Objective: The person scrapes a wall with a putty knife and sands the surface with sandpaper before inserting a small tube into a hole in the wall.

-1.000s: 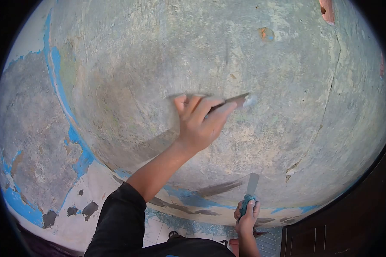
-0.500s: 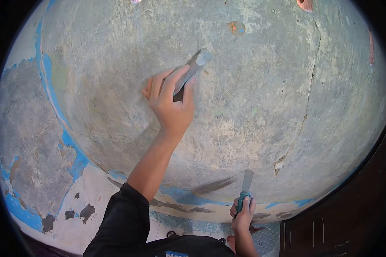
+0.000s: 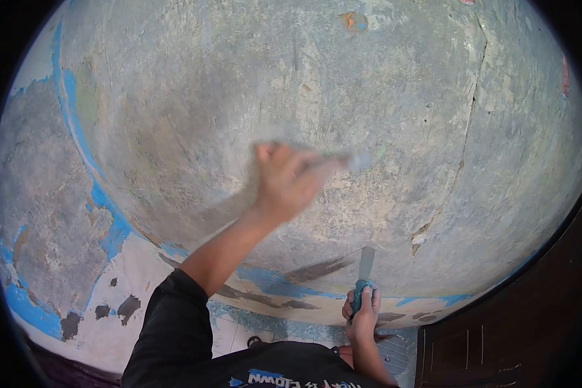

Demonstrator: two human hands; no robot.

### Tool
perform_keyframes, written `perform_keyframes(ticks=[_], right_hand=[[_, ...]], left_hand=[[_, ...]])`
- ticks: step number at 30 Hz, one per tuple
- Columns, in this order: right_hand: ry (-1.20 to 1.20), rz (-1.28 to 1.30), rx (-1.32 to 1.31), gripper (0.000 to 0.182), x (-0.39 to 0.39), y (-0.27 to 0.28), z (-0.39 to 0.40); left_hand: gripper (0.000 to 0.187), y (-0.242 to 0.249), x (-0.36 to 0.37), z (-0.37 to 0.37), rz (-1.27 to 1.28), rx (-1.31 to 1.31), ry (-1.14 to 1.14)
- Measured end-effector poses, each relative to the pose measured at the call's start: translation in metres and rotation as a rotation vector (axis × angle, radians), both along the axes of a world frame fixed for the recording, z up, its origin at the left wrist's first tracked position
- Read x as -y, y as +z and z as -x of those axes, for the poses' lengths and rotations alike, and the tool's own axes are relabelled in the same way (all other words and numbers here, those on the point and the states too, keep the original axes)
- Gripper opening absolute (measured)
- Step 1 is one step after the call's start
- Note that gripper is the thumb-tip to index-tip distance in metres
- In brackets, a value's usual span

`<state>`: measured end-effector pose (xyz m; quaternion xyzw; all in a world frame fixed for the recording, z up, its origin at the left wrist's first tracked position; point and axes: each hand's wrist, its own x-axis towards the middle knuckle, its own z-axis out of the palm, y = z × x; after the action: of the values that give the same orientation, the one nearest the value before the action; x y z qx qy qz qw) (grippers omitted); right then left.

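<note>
My left hand (image 3: pixel 290 178) is closed around a grey bar with a pale rounded end (image 3: pixel 359 161). Both are blurred by motion against the rough grey plaster wall (image 3: pixel 194 123). Lower right, the fingers of my right hand (image 3: pixel 366 312) wrap the teal handle of a putty knife (image 3: pixel 366 264). Its flat metal blade points up and overlaps the lower wall in this view, just right of a dark smear (image 3: pixel 317 269) on the plaster.
A long crack (image 3: pixel 473 107) runs down the right side of the wall to a chipped spot. Blue paint remnants (image 3: pixel 116 233) edge the left and bottom. A dark wooden panel (image 3: pixel 517 317) stands lower right. White floor tiles (image 3: pixel 229 336) show below.
My left hand has swept down and to the right with the grey bar, which now points more sideways. My right hand and the putty knife have shifted slightly up and left in view.
</note>
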<state>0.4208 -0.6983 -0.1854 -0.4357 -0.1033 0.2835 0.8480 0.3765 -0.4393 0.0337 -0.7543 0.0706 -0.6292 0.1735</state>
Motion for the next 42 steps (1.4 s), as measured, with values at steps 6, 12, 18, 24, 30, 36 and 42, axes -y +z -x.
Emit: perform_keyframes(ticks=[6, 12, 18, 24, 30, 36, 42], right_hand=[[-0.118, 0.041, 0.198, 0.018, 0.002, -0.005, -0.003], [-0.114, 0.013, 0.555, 0.024, 0.002, -0.001, -0.017], [0.269, -0.219, 0.265, 0.030, -0.011, 0.042, -0.031], [0.408, -0.364, 0.364, 0.030, -0.046, 0.093, -0.026], [0.467, -0.556, 0.169, 0.029, -0.069, 0.145, -0.017], [0.407, -0.586, 0.144, 0.030, -0.089, 0.152, -0.003], [0.335, -0.588, 0.135, 0.026, -0.098, 0.157, 0.013]], left_hand=[[0.029, -0.065, 0.011, 0.020, 0.324, 0.034, -0.047], [0.028, -0.115, -0.002, 0.055, 0.640, 0.248, 0.142], [0.034, -0.150, -0.006, 0.074, 0.773, 0.249, 0.214], [0.033, -0.171, -0.016, 0.085, 0.820, 0.233, 0.244], [0.031, -0.176, -0.023, 0.088, 0.830, 0.222, 0.207], [0.029, -0.173, -0.039, 0.089, 0.830, 0.257, 0.107], [0.028, -0.172, -0.052, 0.096, 0.820, 0.194, 0.084]])
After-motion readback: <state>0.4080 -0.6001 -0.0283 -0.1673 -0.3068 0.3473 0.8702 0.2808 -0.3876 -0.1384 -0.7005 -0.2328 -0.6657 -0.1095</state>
